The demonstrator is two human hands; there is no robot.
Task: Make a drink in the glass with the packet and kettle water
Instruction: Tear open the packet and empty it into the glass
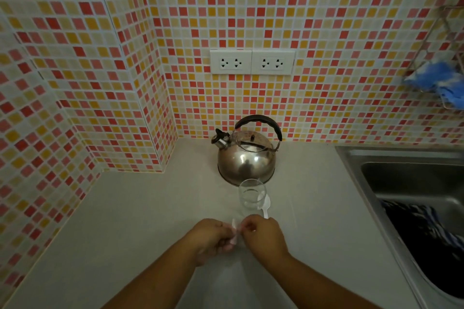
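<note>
A small pale packet (pixel 234 232) is pinched between both hands above the counter, just in front of the glass. My left hand (pixel 211 237) grips its left side and my right hand (pixel 263 236) grips its right side near the top. The clear glass (pixel 251 196) stands upright and looks empty. Behind it, near the tiled wall, sits a steel kettle (pixel 246 155) with a black handle and its spout pointing left. A white plastic spoon (pixel 265 206) lies on the counter to the right of the glass.
The pale counter (pixel 150 208) runs left to a tiled corner. A steel sink (pixel 414 183) with a dark cloth (pixel 426 233) in it lies at the right. Wall sockets (pixel 252 62) sit above the kettle. A wire rack with a blue sponge (pixel 437 80) hangs at the upper right.
</note>
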